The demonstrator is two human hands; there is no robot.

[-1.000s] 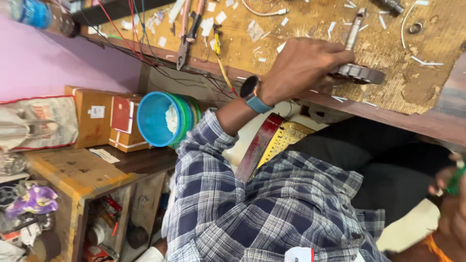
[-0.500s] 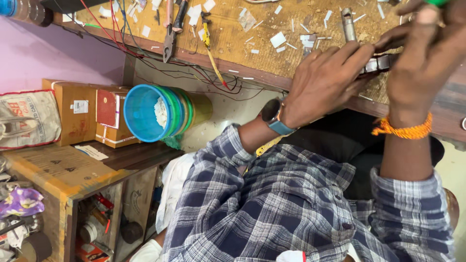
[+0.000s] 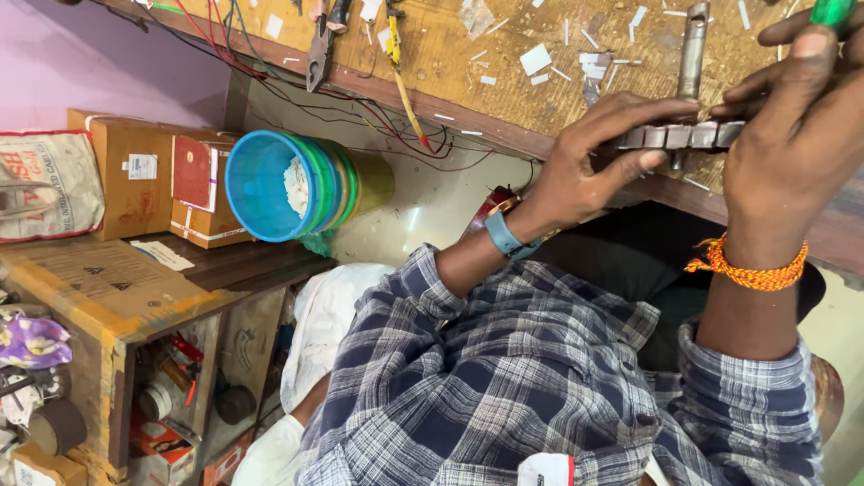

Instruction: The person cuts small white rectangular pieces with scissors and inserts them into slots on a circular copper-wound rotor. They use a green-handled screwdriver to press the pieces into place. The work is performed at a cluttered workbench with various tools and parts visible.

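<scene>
While both my hands are up at the table (image 3: pixel 468 54) edge, the job reads as mid-way — the row of small grey metal blocks (image 3: pixel 679 137) is already seated against the upright metal post (image 3: pixel 692 49), but nothing looks finished or set aside yet. My left hand (image 3: pixel 594 166) has its grip pinching the block row, thumb under, fingers curled over the top. My right hand (image 3: pixel 792 117) presses down on the same row from the other side; something with a green handle (image 3: pixel 832 11) sits up by its fingers, mostly cut off at the frame edge, so I can't tell whether that grip is closed on it or just resting beside it. My read is that the holding and aligning is done and the actual working of the blocks is still to come.

White scraps and offcuts litter the table top; pliers (image 3: pixel 319 40) and a yellow-handled screwdriver (image 3: pixel 400 67) lie well apart from my hands, with red and black wires (image 3: pixel 270 72) trailing over the edge.

Containers — a stack of nested plastic tubs (image 3: pixel 301 184), blue outermost at the mouth, green behind, lies on its side with some white crumpled material inside. Cardboard boxes (image 3: pixel 135 171) beside it are shut, contents unseen. Open crate shelf (image 3: pixel 117 306) below holds tape rolls and small tools.
</scene>
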